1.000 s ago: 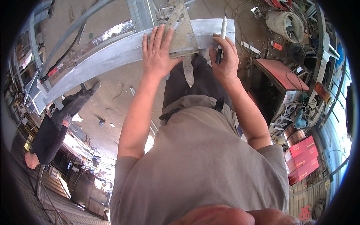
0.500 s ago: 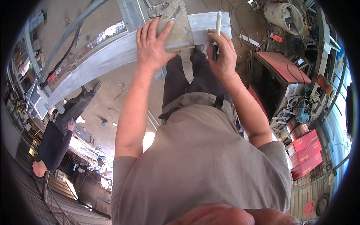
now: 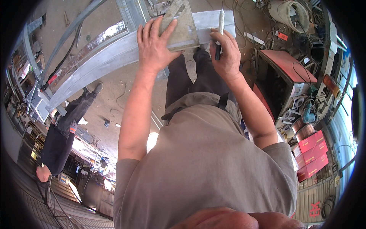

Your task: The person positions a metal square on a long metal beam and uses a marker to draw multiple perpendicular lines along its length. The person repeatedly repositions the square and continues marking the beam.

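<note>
A long grey metal beam [image 3: 95, 63] runs across in front of me, bent by the lens. On it lies a worn metal set square [image 3: 185, 32] with a cut-out towards its far end. My left hand [image 3: 154, 47] rests on the square and the beam, fingers spread, thumb along the square's near edge. To its right, near the beam's right end, my right hand [image 3: 227, 55] is closed around a white-and-black pen-like marker [image 3: 221, 24]. The marker's thin tip points up and away from me; whether it touches anything I cannot tell.
At left, a person in dark clothes [image 3: 57, 149] stands near the beam's far end. Right of me are a red-topped metal cabinet [image 3: 286, 65], a white bucket [image 3: 291, 15], red boxes [image 3: 312, 155] and tools. Cables [image 3: 241, 23] lie on the floor beyond the beam's right end.
The set square sits very slightly further right against the beam. My hands keep nearly the same places and grips. The person at left has shifted a little.
</note>
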A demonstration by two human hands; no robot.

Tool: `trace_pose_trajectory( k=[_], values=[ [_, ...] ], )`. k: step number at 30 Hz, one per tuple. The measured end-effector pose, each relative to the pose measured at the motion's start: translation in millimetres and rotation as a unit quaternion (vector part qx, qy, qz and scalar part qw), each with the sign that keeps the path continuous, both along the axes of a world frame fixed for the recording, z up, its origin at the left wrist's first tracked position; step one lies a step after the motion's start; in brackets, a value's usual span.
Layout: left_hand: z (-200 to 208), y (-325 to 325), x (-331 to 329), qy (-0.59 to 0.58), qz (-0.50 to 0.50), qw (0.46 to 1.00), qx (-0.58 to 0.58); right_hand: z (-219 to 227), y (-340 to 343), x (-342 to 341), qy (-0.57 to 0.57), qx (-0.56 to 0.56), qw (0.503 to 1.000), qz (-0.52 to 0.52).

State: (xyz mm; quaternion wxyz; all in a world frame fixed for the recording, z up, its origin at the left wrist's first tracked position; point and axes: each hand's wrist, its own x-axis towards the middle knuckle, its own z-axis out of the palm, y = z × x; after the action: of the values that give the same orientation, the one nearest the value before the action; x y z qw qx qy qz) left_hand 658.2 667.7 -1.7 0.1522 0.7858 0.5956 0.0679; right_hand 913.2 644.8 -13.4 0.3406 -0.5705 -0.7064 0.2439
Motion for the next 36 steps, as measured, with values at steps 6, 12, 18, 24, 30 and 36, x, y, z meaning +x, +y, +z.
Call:
trace_pose_trajectory(
  k=[6, 12, 18, 24, 30, 36],
  values=[
    [2, 2, 1, -0.012, 0.01, 1.0, -0.009, -1, 1, 0, 0.002, 0.007, 1.0, 0.005],
    [3, 2, 1, 0.006, 0.001, 1.0, -0.007, 0, 1, 0, -0.006, 0.011, 1.0, 0.004],
    [2, 2, 2, -0.009, 0.008, 1.0, -0.005, 2, 1, -1, -0.008, -0.004, 1.0, -0.002],
    [3, 3, 3, -0.007, 0.009, 1.0, -0.005, 3, 2, 0, -0.007, -0.009, 1.0, 0.001],
    [3, 2, 3, -0.004, 0.014, 1.0, -0.017, 0, 2, -1, -0.005, 0.006, 1.0, 0.001],
    [2, 2, 3, -0.009, 0.013, 1.0, 0.0, 8, 3, 9, 0.097, 0.016, 0.995, -0.026]
  ],
)
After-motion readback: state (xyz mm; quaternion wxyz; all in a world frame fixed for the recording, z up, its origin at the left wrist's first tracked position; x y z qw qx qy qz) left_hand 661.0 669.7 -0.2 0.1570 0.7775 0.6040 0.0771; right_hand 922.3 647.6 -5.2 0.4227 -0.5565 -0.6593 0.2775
